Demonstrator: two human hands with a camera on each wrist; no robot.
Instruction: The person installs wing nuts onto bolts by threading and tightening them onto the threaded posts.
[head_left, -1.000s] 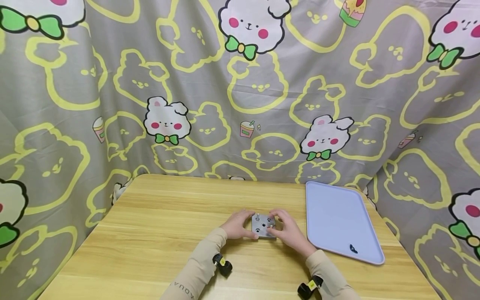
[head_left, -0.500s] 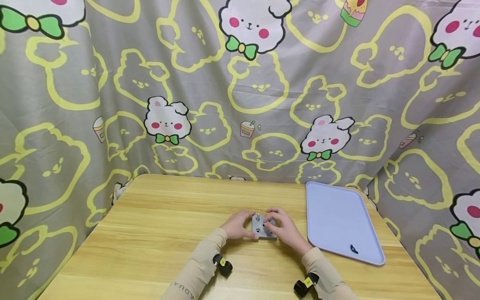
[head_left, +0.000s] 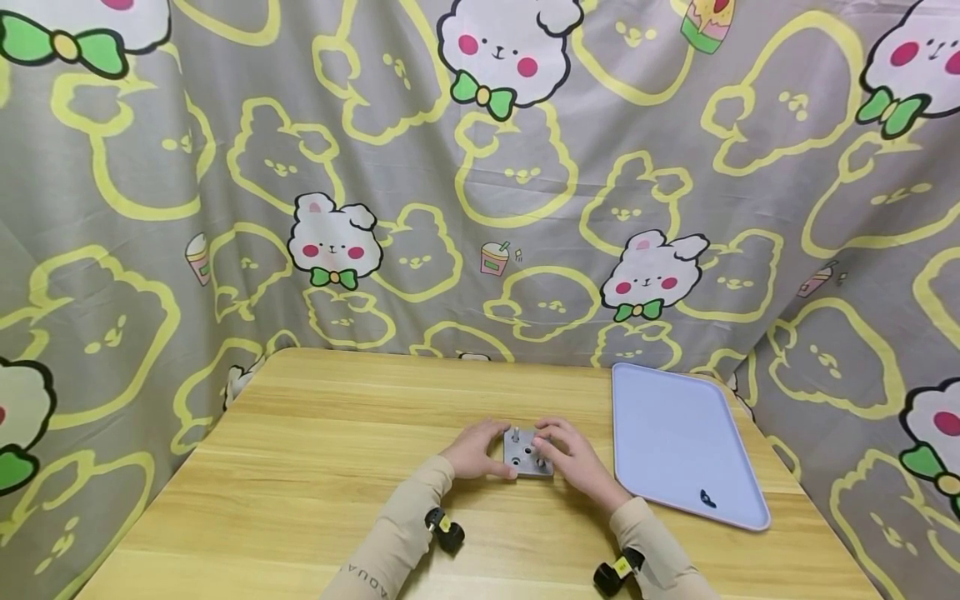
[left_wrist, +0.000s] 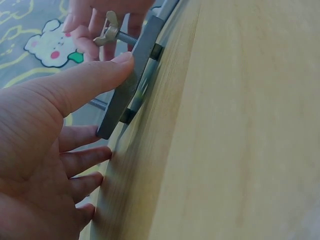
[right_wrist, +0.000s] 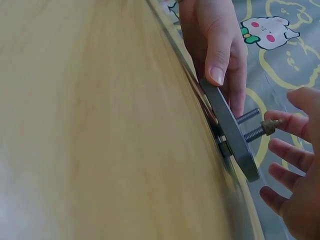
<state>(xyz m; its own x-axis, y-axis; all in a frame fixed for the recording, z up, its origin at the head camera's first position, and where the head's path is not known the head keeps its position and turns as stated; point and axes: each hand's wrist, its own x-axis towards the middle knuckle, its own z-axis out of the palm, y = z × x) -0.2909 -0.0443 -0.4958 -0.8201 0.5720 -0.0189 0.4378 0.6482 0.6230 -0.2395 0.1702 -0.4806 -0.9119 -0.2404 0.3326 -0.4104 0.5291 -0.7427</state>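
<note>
A grey metal plate (head_left: 517,467) with several holes stands on short dark feet on the wooden table. My left hand (head_left: 474,450) grips its left side, the thumb on the near edge. Two threaded bolts rise from the plate; the bare bolt (right_wrist: 248,116) is on the left. On the other, near the right side, sits a brass-coloured wing nut (left_wrist: 106,30). Around that wing nut my right hand (head_left: 576,462) hovers with relaxed, spread fingers. In the right wrist view its thumb and index finger are apart, and the index fingertip is close to the nut; contact is unclear.
A pale blue tray (head_left: 675,433) lies on the right of the table (head_left: 300,483), with a small dark part (head_left: 707,498) near its front edge. A patterned curtain (head_left: 420,250) hangs behind the table and at both sides.
My right fingers first shift left over the plate, then return right and spread apart at the wing nut. My left hand and the plate stay in place.
</note>
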